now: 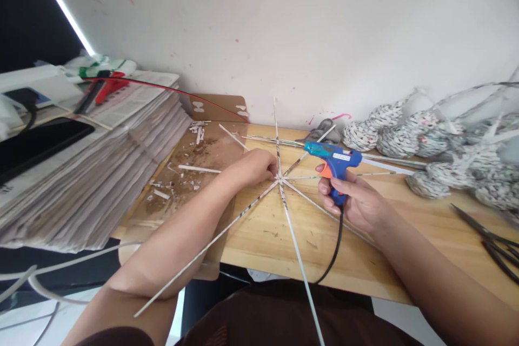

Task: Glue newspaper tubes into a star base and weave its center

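Note:
Several thin paper sticks (pixel 292 232) cross at one point on the wooden table (pixel 259 232) and fan out like a star. At the left side of the crossing, my left hand (pixel 261 166) has its fingers pinched together at the sticks; what is between the fingertips is too small to make out. My right hand (pixel 351 194) is wrapped round the handle of a blue glue gun (pixel 338 159) with an orange trigger. The gun's turquoise front end points left, above the sticks on the right. A black cord hangs from its handle.
Stacked newspapers (pixel 133 135) stand at the left, with a black phone (pixel 44 146) on top. Paper scraps (pixel 161 194) lie on a brown sheet (pixel 174 173). Woven paper pieces (pixel 399 138) sit at the back right, black scissors (pixel 486 235) at the right edge. A wall rises behind.

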{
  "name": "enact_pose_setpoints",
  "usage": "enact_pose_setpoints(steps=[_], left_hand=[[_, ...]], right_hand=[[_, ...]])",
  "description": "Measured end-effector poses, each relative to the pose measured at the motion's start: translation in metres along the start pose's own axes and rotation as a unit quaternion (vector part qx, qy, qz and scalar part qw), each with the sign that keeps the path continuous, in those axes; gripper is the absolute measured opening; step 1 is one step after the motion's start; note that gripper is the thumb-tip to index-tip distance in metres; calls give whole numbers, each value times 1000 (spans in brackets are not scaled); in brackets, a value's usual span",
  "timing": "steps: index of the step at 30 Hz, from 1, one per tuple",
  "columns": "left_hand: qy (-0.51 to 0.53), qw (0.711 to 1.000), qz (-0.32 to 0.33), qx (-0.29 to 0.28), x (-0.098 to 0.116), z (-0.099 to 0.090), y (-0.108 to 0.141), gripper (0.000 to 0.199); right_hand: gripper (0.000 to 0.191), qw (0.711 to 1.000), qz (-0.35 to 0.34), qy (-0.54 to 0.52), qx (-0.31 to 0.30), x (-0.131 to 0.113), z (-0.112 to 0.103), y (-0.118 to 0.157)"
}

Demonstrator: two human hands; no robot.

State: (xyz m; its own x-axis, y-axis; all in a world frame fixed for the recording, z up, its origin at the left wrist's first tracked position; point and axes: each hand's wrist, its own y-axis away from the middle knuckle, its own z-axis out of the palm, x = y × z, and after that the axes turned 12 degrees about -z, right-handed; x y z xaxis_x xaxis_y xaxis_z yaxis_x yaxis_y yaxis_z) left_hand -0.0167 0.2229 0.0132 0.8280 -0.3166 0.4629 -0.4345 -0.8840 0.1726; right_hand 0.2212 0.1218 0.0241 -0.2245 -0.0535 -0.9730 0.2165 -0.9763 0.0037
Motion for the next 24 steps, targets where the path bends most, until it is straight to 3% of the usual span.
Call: enact_pose_setpoints(steps=[6, 13, 17, 24], left_hand=[[-9, 1000, -13, -7, 3, -5, 3, 7], [-19, 1000, -8, 3, -1, -4, 2, 8], [-17, 1000, -9, 4, -1, -4, 2, 8], [-12, 1000, -14, 3, -1, -4, 1, 8]], right_hand=[[33, 976, -35, 215, 1, 9, 7, 1], [36, 877, -77, 474, -33, 10, 8, 5], [34, 847, -93, 522, -31, 9, 9, 6], [32, 841, -108, 529, -42, 9, 8, 7]])
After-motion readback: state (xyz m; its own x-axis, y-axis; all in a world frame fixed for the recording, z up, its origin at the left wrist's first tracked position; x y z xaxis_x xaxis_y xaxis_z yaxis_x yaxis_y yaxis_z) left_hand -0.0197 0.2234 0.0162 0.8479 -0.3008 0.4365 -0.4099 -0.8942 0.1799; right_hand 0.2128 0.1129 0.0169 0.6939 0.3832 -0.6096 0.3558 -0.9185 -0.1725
